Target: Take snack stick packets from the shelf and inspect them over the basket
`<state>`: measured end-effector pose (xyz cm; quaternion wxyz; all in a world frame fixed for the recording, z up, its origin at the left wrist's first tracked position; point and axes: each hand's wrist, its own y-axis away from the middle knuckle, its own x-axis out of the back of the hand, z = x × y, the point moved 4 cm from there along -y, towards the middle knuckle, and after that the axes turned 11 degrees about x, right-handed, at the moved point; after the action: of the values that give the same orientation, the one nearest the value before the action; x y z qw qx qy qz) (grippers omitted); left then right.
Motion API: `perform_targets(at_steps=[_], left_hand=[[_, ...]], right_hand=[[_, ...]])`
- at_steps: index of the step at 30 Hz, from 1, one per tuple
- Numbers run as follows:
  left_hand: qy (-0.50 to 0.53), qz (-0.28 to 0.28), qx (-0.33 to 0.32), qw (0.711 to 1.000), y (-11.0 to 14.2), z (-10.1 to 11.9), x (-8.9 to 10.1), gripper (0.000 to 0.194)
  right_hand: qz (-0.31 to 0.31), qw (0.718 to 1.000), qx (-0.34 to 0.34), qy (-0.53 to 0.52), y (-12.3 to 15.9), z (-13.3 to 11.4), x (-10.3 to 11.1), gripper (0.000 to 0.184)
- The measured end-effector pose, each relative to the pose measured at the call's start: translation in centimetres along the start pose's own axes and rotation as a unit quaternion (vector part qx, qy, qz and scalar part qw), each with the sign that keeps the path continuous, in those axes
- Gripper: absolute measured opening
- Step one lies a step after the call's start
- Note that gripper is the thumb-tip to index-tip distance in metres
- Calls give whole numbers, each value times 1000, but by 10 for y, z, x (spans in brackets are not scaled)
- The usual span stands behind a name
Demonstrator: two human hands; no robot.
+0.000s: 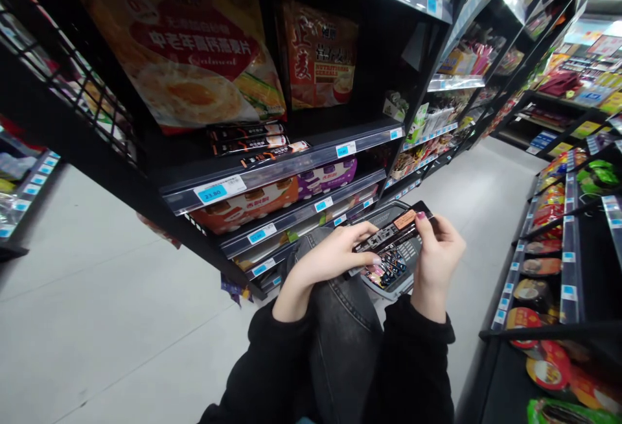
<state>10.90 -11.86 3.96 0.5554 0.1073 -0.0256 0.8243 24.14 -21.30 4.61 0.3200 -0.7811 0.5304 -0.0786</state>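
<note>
The left hand (337, 250) and right hand (437, 249), fingers nearly closed, pinch a dark packet (389, 235) at one o'clock from the knee (352, 310), seemingly inspecting it; moving it on calls for one grip easing.

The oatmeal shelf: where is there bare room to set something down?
Bare shelf lies before the Nutritional Cereals bag, right of the stick sachets, behind the price rail. The left is crowded: sachets lie before the oatmeal bag.
</note>
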Motion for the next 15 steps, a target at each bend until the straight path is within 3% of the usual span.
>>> perform_targets(at_steps=[3, 15], left_hand=[[-28, -14, 11, 999, 2, -2, 5, 26], [-81, 17, -7, 997, 3, 4, 10, 25]], right_hand=[[20, 1000, 6, -10, -1, 1, 3, 16], [-17, 1000, -2, -25, -3, 8, 3, 17]])
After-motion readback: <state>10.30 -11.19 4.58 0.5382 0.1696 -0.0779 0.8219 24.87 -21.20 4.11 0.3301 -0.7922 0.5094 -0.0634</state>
